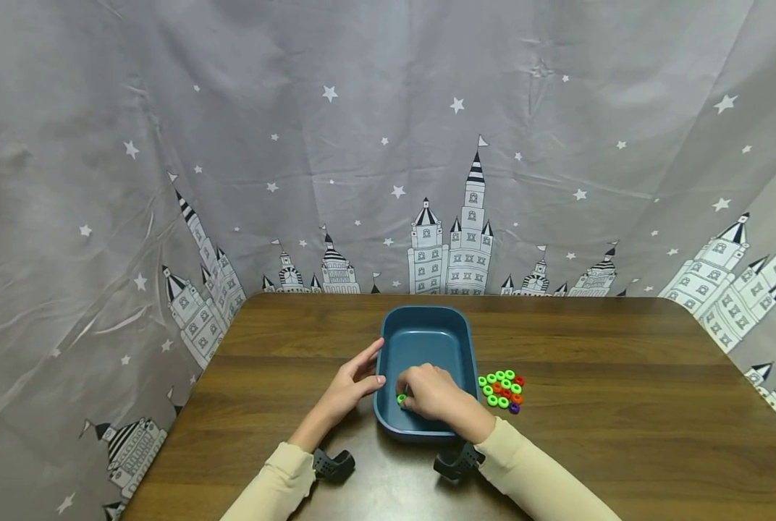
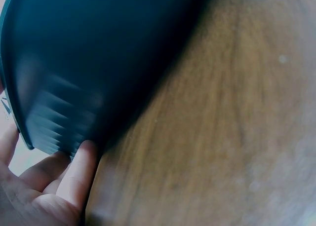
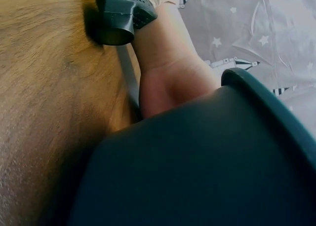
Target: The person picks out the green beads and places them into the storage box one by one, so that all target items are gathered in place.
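Note:
A deep blue rectangular bin [image 1: 425,307] stands on the wooden table. My left hand [image 1: 349,387] rests against the bin's left side, fingers extended and thumb at the rim. In the left wrist view, the fingers of that hand [image 2: 54,191] touch the bin's outer wall [image 2: 64,102]. My right hand [image 1: 430,393] reaches inside the bin, fingers curled down, pinching a small green ring [image 1: 401,399] near the bin floor. The bin wall [image 3: 207,162] fills much of the right wrist view, with part of a hand showing behind it; the right fingertips cannot be seen there.
Just right of the bin lies a loose group of small rings: several green rings [image 1: 500,375], some red and orange rings [image 1: 516,399], and a purple ring [image 1: 515,409]. A grey curtain [image 1: 362,181] printed with castles and stars hangs behind the table [image 1: 590,362].

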